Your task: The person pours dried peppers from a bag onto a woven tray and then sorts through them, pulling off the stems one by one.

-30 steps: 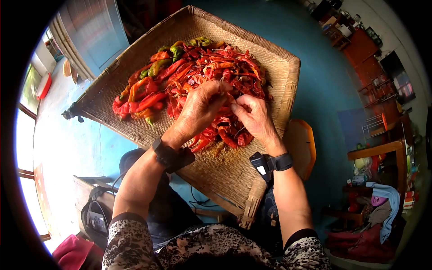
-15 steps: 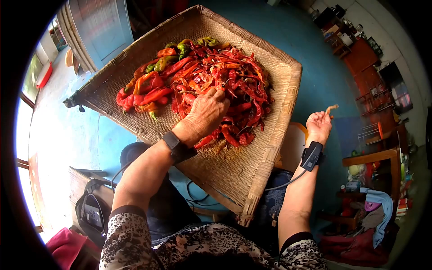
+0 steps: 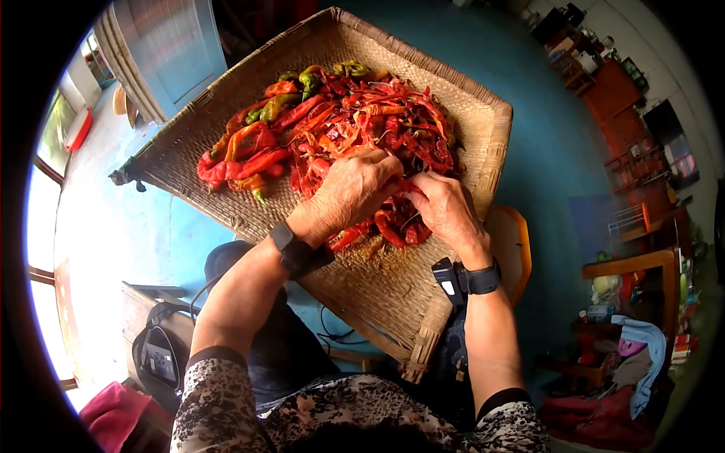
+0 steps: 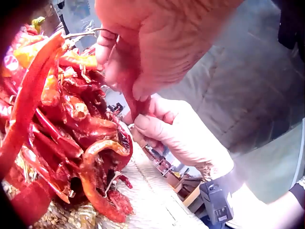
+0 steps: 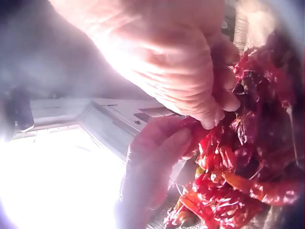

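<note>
Both hands meet over a heap of red chili peppers (image 3: 377,121) in a woven tray. My left hand (image 3: 351,185) grips one red chili pepper (image 4: 131,93) in curled fingers, with a thin stem (image 4: 90,32) sticking out on the far side in the left wrist view. At the pepper's lower end, my right hand (image 3: 449,211) pinches it between thumb and fingers. The right wrist view has the right hand (image 5: 167,57) above and the left hand (image 5: 155,157) below, a bit of red pepper (image 5: 194,131) between them.
The woven tray (image 3: 377,302) lies across the person's lap, loose seeds (image 3: 370,257) near its front. Larger peppers, some green (image 3: 279,107), lie at the heap's left. An orange-rimmed stool (image 3: 513,249) stands right of the tray. A bag (image 3: 158,355) sits at lower left.
Half a second ago my right hand was out past the tray's right side with a pale orange scrap. It has come back to my left hand, and the scrap is no longer seen.
</note>
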Motion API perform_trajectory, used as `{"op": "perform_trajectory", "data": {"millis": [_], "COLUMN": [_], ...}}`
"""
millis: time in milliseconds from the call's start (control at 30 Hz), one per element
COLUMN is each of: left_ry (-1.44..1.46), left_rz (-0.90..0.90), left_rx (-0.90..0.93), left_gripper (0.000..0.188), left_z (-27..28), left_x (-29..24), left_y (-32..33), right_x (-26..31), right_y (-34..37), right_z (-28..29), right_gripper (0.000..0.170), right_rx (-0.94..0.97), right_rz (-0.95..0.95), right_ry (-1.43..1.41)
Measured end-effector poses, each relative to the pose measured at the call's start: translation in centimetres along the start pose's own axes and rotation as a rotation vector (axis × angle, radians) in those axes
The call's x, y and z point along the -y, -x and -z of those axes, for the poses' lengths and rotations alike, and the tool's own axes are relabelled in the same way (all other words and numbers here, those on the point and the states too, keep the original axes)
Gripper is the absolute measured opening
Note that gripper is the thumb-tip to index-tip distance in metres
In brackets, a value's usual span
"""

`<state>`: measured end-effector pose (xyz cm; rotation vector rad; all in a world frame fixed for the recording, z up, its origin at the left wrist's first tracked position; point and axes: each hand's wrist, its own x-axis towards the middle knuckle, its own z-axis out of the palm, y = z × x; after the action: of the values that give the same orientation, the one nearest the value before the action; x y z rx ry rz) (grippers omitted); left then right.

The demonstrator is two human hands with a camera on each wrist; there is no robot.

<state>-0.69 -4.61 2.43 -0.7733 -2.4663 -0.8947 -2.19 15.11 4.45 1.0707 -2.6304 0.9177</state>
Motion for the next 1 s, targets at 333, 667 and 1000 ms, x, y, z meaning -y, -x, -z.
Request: {"op": "perform_trajectory", "data": {"millis": [333, 667, 1000], "left_ry": [-0.052, 0.042, 0.903], "left_rz": [0.126, 0.132, 0.309], "left_rx": [-0.255, -0.030, 0.019], "left_gripper": [0.041, 0.023, 0.019], "left_z": [-0.5, 0.8, 1.7], "left_x": [2.2, 0.0, 0.6], "left_y": [-1.4, -0.5, -0.9], "right_x": [-6.3, -13.7, -3.3], "right_y": [2.2, 6.1, 0.1], "right_z": [6.2, 8.7, 4.1], "right_gripper": [0.018, 0.028, 0.034], "right_rx": [-0.347, -1.077, -0.543], "right_rz": [-0.461, -0.423, -0.388], "right_ry": [-0.662, -1.820, -0.774]}}
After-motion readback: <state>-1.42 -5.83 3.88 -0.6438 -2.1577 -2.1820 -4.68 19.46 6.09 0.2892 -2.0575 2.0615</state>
